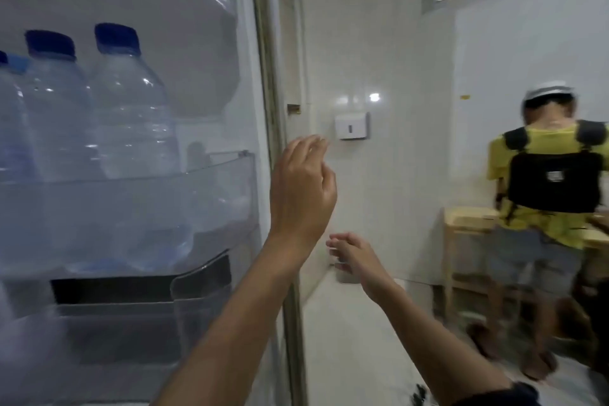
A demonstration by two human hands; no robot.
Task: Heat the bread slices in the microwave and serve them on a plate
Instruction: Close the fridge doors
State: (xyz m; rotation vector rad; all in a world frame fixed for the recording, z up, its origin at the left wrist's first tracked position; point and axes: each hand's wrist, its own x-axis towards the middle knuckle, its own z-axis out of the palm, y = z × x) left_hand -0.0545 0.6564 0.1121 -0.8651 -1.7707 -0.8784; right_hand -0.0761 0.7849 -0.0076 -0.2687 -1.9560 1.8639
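Neither of our hands holds anything. Our left hand (301,194) is raised beside the edge of the open fridge door (131,148), fingers loosely curled around nothing, while our right hand (354,255) reaches forward lower down, fingers spread and empty.

Filling the left of the view is the inner face of the fridge door, with a clear door shelf (131,208) carrying water bottles (128,109) with blue caps. To the right runs a white tiled wall (389,59) with a small white box (352,126) mounted on it. Farther right, another person (547,194) in a yellow shirt stands with their back to us at a wooden table (468,224).

No bread, microwave or plate is visible anywhere, so we judge the task barely begun. Bread slices should be light, soft and easily crushed or torn; we would take them gently by the edges, or support them flat from underneath.
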